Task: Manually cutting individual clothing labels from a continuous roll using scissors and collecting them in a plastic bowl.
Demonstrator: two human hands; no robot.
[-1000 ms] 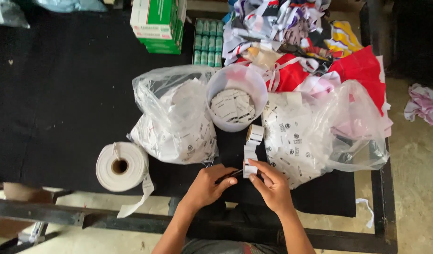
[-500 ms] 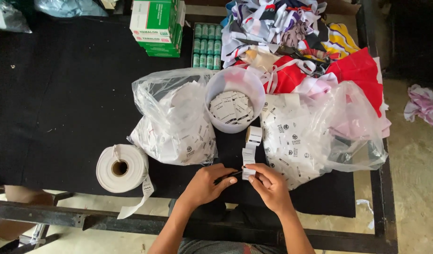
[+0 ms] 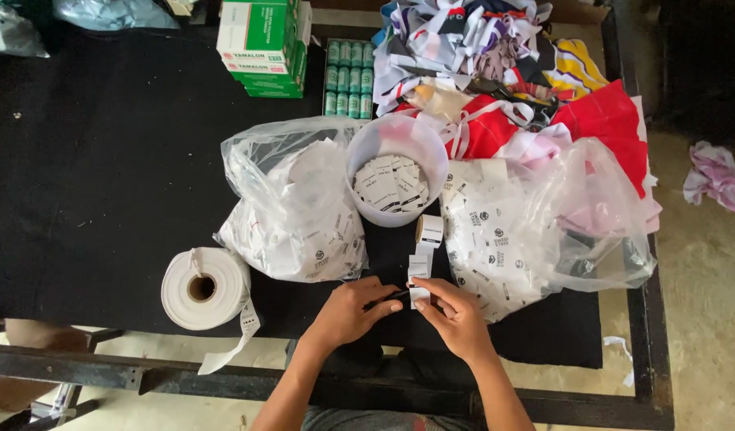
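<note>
Label strip point(image 3: 421, 267) is running lengthwise away from both hands, right hand point(image 3: 455, 315) pinching its near end, left hand point(image 3: 353, 307) gripping a thin dark tool point(image 3: 393, 296) beside it.

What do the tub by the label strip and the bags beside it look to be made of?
Tub: likely translucent plastic, matte; its contents show dimly through the wall. Bags: thin clear plastic film, glossy and crinkled, labels visible inside. Label strip at the hands: white, woven or paper, unclear.

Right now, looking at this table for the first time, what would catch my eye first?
Probably the two hands at the near edge: the left hand and right hand meet over a strip of small white labels. Just beyond stands a white tub of cut labels, flanked by two clear bags of labels. A bright heap of coloured fabric fills the far right corner.
</note>
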